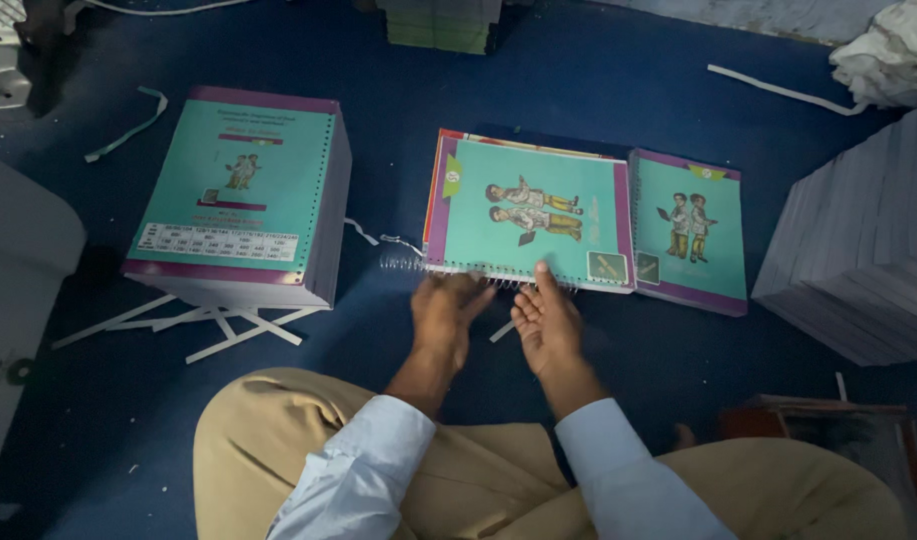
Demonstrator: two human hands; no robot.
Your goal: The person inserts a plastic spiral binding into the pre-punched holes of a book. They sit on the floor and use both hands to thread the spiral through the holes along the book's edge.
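Blue floor: two hands (448, 315) (546, 320) touch one spiral-bound book (528, 215) beside another book (690, 232).

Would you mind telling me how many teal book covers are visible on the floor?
3: one tops the tall stack of teal-covered books at left, one is the spiral-bound teal book touched by both hands, one is the smaller teal book beside it. Others may lie underneath.

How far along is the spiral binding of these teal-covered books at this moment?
Looks done: one book with a teal cover lies flat to the right. In hand: the left hand and right hand work at the wire spiral along the near edge of the middle book, part of the coil sticking out left. Apparently left: the tall punched stack on the left; its spine cannot be seen.
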